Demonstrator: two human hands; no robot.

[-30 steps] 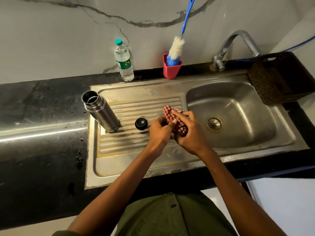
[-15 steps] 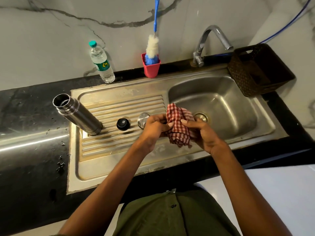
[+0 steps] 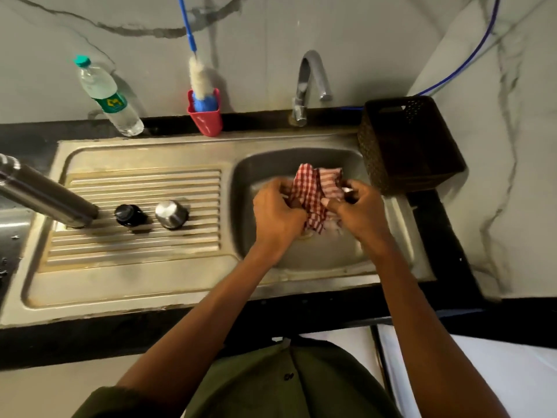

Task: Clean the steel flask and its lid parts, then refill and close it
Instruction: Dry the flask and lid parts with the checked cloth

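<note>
Both hands work over the sink basin (image 3: 388, 236), clamped from either side on a bunched red-checked cloth (image 3: 316, 194): the left hand (image 3: 275, 212) grips its left edge with curled fingers, and the right hand (image 3: 360, 209) pinches its right edge, so the cloth bridges the gap between them and hangs a little below. Well to the left of this grip, on the ribbed draining board (image 3: 135, 245), stands the steel flask (image 3: 45, 194); in this wide view its long axis runs from its base on the ribs up and away to the left, its open end toward the left edge of the frame and cut off there. Between the flask and the left hand sit the lid parts, apart from each other: the black stopper (image 3: 128, 215) just beside the flask's base, and the steel cap (image 3: 171, 214) nearer the hand. Beyond the grip rises the tap (image 3: 310, 86), with a dark basket (image 3: 410, 143) just to the right of the right hand.
</note>
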